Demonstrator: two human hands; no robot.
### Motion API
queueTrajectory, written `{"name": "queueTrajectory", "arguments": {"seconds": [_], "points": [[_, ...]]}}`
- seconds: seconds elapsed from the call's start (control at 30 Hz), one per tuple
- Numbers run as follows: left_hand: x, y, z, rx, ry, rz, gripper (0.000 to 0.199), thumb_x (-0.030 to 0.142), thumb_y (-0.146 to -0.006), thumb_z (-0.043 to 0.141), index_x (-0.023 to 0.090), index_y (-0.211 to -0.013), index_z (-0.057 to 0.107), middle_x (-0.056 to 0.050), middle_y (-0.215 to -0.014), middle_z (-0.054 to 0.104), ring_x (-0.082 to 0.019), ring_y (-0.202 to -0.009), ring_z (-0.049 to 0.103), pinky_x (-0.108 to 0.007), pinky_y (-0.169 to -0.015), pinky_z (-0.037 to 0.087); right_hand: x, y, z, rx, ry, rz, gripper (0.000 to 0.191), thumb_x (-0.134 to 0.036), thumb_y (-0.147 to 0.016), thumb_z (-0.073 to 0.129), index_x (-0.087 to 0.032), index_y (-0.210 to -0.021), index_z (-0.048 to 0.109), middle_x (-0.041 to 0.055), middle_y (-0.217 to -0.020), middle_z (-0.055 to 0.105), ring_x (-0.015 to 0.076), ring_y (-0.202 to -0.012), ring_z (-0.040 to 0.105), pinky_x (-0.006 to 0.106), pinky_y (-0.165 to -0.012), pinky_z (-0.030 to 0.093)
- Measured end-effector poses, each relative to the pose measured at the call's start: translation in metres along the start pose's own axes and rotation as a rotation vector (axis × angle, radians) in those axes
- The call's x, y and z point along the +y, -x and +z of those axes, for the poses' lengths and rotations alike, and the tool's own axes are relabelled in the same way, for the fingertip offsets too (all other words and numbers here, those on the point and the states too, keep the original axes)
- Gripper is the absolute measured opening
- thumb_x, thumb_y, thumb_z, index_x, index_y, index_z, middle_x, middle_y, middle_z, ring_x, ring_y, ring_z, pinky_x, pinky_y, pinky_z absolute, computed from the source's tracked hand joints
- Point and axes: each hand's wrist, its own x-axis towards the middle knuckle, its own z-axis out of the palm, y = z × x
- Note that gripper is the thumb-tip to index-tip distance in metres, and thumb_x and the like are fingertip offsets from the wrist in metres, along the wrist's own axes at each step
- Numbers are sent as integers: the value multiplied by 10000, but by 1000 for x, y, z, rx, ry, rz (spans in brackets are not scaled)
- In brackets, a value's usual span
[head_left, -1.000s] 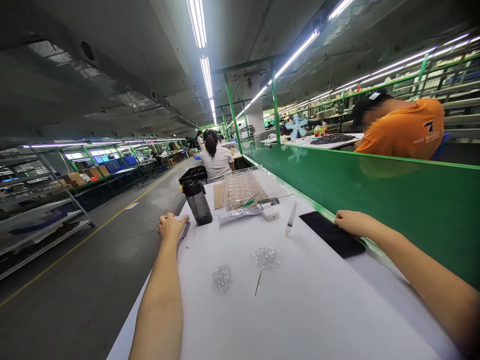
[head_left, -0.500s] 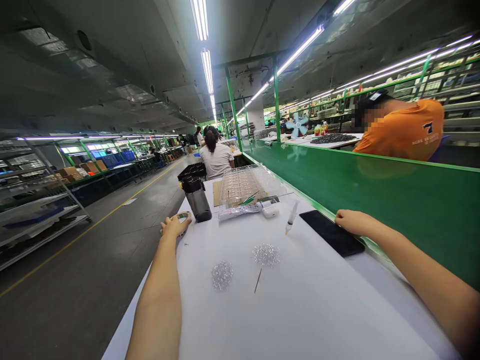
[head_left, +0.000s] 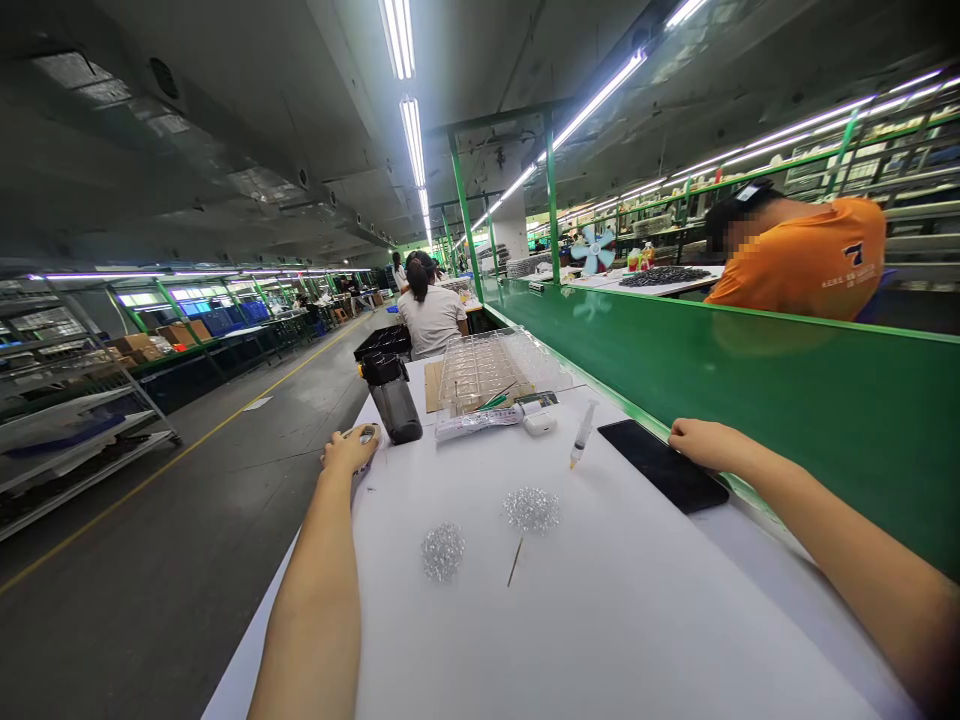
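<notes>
My left hand [head_left: 349,448] is closed around a roll of tape [head_left: 368,434] at the table's left edge; the hand covers most of the roll. My right hand [head_left: 699,442] rests with curled fingers at the right edge, beside a black phone [head_left: 663,466]. Whether it grips anything is hidden. Between my arms lie two piles of small clear, shiny pieces, a left pile [head_left: 443,551] and a right pile [head_left: 532,510]. A thin stick-like tool [head_left: 515,562] lies just below the right pile. A syringe [head_left: 582,436] with a yellowish tip lies farther back.
A dark bottle [head_left: 394,405] stands near my left hand. Clear plastic trays [head_left: 484,368] and a white earphone case [head_left: 539,423] sit at the back of the white table [head_left: 600,620]. A green conveyor belt [head_left: 675,370] runs along the right. Other people sit ahead and across the belt.
My left hand has shifted slightly on the roll of tape, and less of the roll shows. My right hand and the things on the table stay in place.
</notes>
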Motion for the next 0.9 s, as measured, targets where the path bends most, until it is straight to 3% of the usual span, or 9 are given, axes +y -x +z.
{"name": "queueTrajectory", "arguments": {"seconds": [0.27,0.43,0.57,0.67,0.77,0.9], "points": [[2,-3,2,-6,-68,-14,606,620,-1151,555,235,-1490,879,-300,-1672,719,-527,-1577,684,-648,-1266,587,1,-3,1,8,3,-4,300,-146,-1082,577,-252,-801,583,69,-869,768,221,-701,706,331,-727,501],[-1,-6,3,43,-93,-26,622,610,-1125,568,266,-1536,882,-275,-1629,760,-518,-1582,681,-642,-1261,593,6,-6,3,3,6,-32,273,-223,-1049,627,-251,-784,570,74,-837,757,234,-706,713,334,-727,514],[-3,-7,1,56,-95,-71,684,591,-1144,449,234,-1505,907,-275,-1526,824,-531,-1557,693,-659,-1220,599,7,-6,2,-1,12,-53,278,-334,-1024,688,-261,-787,563,78,-815,750,264,-706,731,346,-716,524],[-3,-8,-2,28,-124,-125,689,553,-1154,443,165,-1492,901,-291,-1516,827,-526,-1585,684,-629,-1218,602,4,-3,0,-8,22,-40,272,-256,-1047,641,-255,-786,562,77,-822,745,246,-691,717,341,-737,514],[-4,-6,-3,13,-156,-146,609,482,-1108,569,139,-1499,887,-304,-1557,805,-521,-1604,676,-601,-1217,610,1,2,-1,-19,16,-12,293,-169,-1084,554,-247,-801,556,79,-855,743,224,-698,696,330,-754,499],[-2,0,-2,79,-106,-124,640,455,-1119,572,114,-1605,809,-331,-1707,701,-489,-1641,645,-569,-1270,591,-3,8,-3,-30,-1,-6,283,-146,-1099,509,-242,-840,567,75,-846,707,230,-714,690,345,-775,514]]}}
